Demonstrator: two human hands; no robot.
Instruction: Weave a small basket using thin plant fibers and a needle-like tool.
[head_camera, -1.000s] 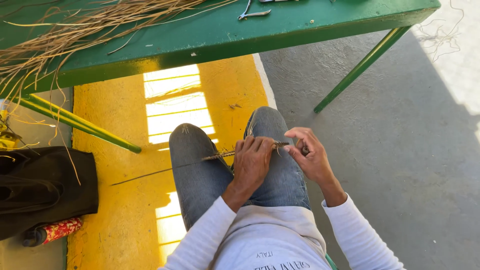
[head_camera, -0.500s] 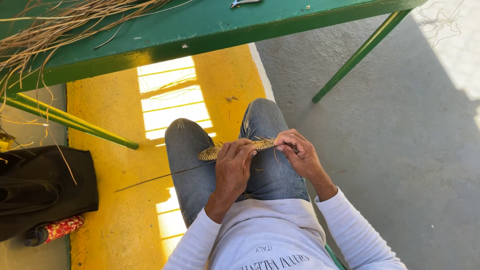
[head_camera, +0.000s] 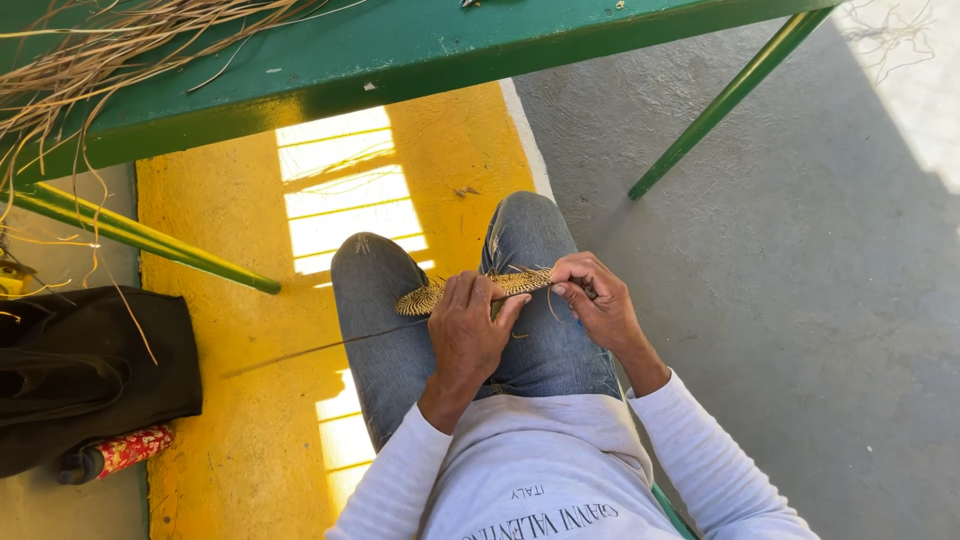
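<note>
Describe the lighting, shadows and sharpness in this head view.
Head view: hard daylight, slatted sun patches on the yellow floor under the green table; overexposed glare at the top right corner; both hands and the woven strip lie in even shade, sharp, without motion blur.

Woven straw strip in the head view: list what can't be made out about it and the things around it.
- Woven straw strip: its middle is hidden under the left hand; its far end is hidden inside the right hand.
- Right fingertips: curled under, so the grip is unclear.
- Dry straw bundle on the green table: cut off by the top edge.
- Black bag: cut off by the left edge.
</note>
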